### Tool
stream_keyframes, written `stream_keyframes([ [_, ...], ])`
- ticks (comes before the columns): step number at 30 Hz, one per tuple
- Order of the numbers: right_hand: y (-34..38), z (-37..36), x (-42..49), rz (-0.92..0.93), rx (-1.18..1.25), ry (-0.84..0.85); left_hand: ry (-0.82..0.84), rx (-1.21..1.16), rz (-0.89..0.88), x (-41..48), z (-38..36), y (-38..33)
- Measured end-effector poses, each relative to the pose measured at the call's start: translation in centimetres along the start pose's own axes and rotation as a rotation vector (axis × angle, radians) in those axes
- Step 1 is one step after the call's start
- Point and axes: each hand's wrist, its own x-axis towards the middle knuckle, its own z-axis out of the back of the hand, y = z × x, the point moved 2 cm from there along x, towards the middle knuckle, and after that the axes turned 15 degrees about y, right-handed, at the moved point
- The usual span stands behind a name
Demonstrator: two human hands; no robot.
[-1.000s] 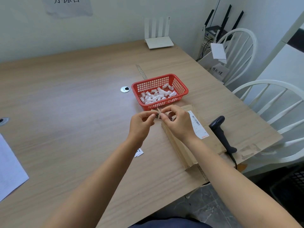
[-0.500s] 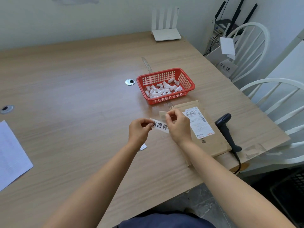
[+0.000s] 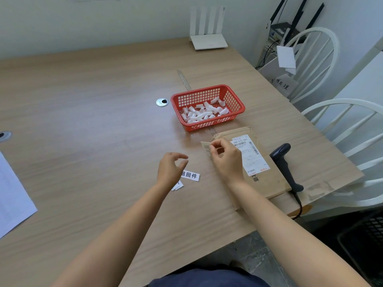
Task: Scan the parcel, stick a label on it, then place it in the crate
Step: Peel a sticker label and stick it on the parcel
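Observation:
A flat brown cardboard parcel (image 3: 267, 179) with a white shipping label (image 3: 251, 154) lies near the table's right edge. My right hand (image 3: 227, 160) is over the parcel's left end and pinches a small pale backing strip (image 3: 206, 148) between thumb and forefinger. My left hand (image 3: 171, 169) hovers just left of it, fingers apart and holding nothing. A white label with black characters (image 3: 189, 175) lies flat on the table beside my left hand. A black handheld scanner (image 3: 285, 164) rests on the table to the right of the parcel.
A red plastic basket (image 3: 237, 100) holding several curled white strips stands behind the parcel. Small white paper scraps (image 3: 178, 186) lie under my left wrist. A white sheet (image 3: 12, 199) lies at the left edge. White chairs (image 3: 352, 125) and a dark crate (image 3: 364, 243) stand right of the table.
My left hand let go of the printed label, which now lies on the table. My right hand keeps the backing strip and moved slightly right. The camera tilted down.

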Motion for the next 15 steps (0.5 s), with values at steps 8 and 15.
stream_keyframes([
  [8,1.5,0.2,-0.6,0.202,-0.184,-0.047,0.2,-0.7,-0.136,-1.7,-1.0,-5.3],
  [15,2.3,1.0,-0.7,0.343,-0.34,-0.106,0.162,-0.823,-0.149,-2.1,-0.6,-5.7],
])
